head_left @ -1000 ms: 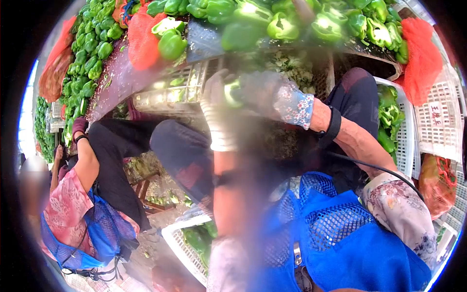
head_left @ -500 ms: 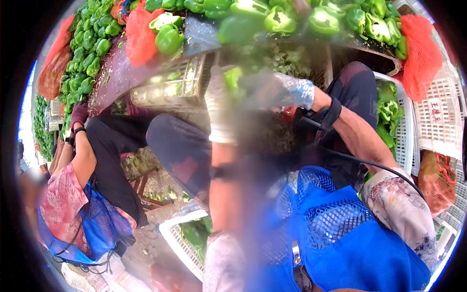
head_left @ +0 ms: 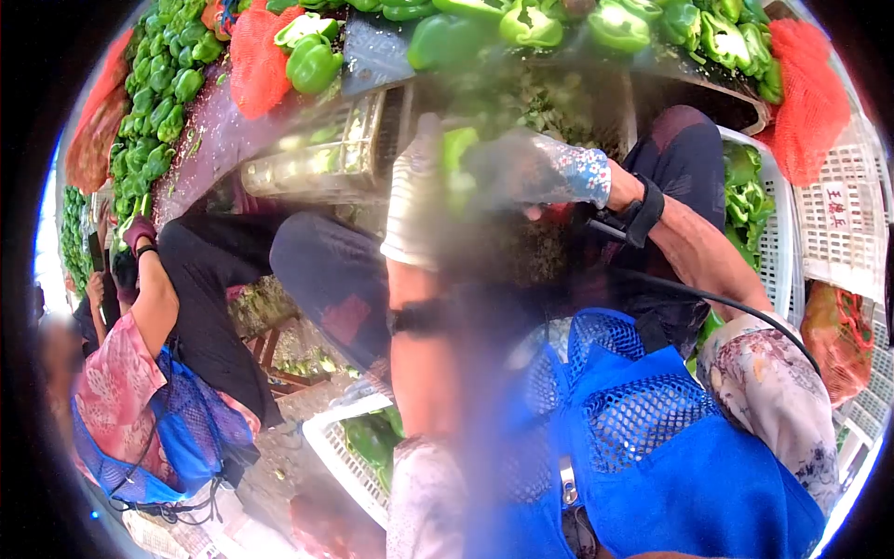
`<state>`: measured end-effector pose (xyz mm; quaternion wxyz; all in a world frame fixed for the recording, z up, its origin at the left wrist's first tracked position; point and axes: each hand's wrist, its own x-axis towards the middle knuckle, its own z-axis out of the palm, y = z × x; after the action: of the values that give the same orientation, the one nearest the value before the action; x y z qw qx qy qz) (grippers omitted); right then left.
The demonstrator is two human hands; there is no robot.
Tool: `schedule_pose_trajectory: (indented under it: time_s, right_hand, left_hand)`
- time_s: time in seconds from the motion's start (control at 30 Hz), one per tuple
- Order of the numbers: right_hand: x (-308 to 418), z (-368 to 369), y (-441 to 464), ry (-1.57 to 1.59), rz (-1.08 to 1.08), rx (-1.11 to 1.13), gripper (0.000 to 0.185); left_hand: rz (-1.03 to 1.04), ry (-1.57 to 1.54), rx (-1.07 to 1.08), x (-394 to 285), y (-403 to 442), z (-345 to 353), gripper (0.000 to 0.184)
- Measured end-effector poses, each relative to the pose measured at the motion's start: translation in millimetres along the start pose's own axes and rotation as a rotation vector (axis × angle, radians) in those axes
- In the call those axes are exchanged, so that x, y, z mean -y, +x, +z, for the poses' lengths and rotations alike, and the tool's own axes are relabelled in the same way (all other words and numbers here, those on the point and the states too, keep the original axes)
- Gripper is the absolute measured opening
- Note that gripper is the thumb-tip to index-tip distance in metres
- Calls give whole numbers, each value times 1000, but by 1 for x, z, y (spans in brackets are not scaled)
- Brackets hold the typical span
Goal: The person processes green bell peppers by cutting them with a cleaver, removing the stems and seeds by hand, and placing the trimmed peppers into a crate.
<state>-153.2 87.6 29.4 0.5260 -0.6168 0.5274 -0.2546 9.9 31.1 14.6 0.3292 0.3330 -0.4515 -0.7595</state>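
My left hand point(head_left: 416, 191), in a white striped glove, is closed on a green bell pepper point(head_left: 458, 156), with the thumb up along its side. Close to the right of that pepper is my right hand point(head_left: 549, 170), in a dark glove with a floral cuff. It looks curled, but a smear across the middle of the view hides its fingertips and anything in them. Both hands are above my lap, in front of the table edge. Halved green peppers point(head_left: 531, 23) and a whole green pepper point(head_left: 450, 42) lie beyond them on the dark tabletop point(head_left: 374, 56).
A pale plastic crate point(head_left: 312, 172) stands below the table edge. White crates with peppers flank me at right point(head_left: 780, 233) and lower left point(head_left: 326, 438). Red mesh bags point(head_left: 261, 65) lie nearby. At left, a co-worker's gloved hand point(head_left: 140, 231) is beside a large pepper pile point(head_left: 154, 102).
My left hand and the pepper have shifted slightly within the view, and the table appears a little higher. The co-worker's hand at left has moved slightly left and down.
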Motion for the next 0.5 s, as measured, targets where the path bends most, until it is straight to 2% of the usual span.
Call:
schedule_pose_trajectory:
  time_s: [0.07,0.13,0.23,0.3,0.37,0.47,0.5]
  right_hand:
    - [2,0,-2,45,39,-30,34]
    - [-14,7,5,-67,-181,-84,35]
    - [-34,14,10,32,-327,-88,30]
    - [-35,15,3,133,-193,-113,25]
    - [-3,23,-9,193,99,-182,22]
    - [-22,12,5,376,-34,109,26]
    - [-14,12,4,334,2,71,27]
  left_hand:
    - [-23,24,-15,11,7,-13,65]
    - [51,98,-33,16,10,-14,65]
    - [79,149,-63,26,17,-20,64]
    - [-63,47,-36,11,8,-9,63]
    - [-53,-45,11,-8,-3,8,63]
    - [40,-11,-14,-7,-4,5,60]
    - [85,30,-35,-3,-2,2,59]
